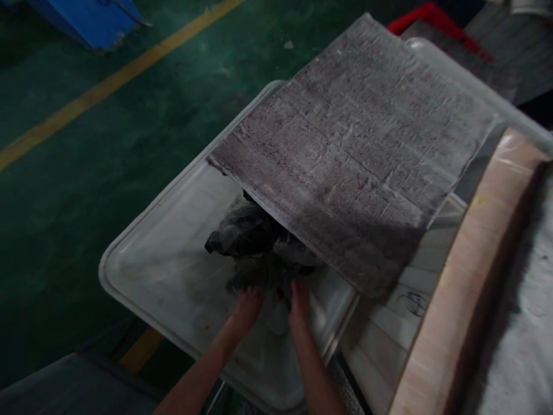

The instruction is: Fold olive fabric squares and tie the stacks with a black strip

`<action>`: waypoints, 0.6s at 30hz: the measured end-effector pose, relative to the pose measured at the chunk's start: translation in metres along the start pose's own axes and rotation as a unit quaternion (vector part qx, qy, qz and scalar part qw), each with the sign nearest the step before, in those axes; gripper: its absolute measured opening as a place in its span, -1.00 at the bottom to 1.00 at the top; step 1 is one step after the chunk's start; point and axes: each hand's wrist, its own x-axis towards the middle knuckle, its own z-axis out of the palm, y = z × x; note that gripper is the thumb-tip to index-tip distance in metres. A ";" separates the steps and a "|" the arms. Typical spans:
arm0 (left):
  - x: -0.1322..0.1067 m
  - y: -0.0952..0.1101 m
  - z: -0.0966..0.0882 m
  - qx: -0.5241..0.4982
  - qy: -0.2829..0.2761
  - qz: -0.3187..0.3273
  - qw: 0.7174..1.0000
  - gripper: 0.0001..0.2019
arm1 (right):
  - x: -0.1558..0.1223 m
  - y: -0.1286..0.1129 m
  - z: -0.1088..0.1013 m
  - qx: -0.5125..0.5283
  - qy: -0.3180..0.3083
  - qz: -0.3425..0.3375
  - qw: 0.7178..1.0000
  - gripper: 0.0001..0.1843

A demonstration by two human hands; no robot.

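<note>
A crumpled plastic bag (254, 274), partly see-through with dark stuff in it, lies on a large white tray (151, 253). My left hand (249, 304) has its fingers curled on the near left edge of this bag. On the opposite side, my right hand (299, 298) grips the bag's near right edge, its fingertips partly lost in the dim light. Just beyond is a bunched black plastic bundle (242, 230). A grey, rough-faced board (345, 150) with a brick-like pattern covers the far part of the tray and overhangs the bundle, hiding its back.
Along the right runs a long tan wrapped bar (466, 276), beside a pale surface (401, 323) with a scribbled mark. A red edge (432, 17) shows at the back. Green floor (64, 230) with a yellow line (116, 75) and a blue object (90, 23) lie left.
</note>
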 end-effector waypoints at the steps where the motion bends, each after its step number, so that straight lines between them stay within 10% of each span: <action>1: -0.002 0.001 -0.002 0.003 0.011 -0.003 1.000 -0.61 | 0.005 -0.013 -0.005 0.041 0.017 0.003 0.999 -0.49; 10: -0.003 -0.005 0.005 -0.066 -0.038 -0.060 0.995 -0.46 | 0.010 -0.106 -0.050 0.338 -0.004 -0.055 0.940 -0.56; 18: 0.027 0.022 -0.084 -0.294 0.052 -0.018 0.954 -0.48 | 0.004 -0.124 -0.057 0.467 0.026 -0.043 0.883 -0.67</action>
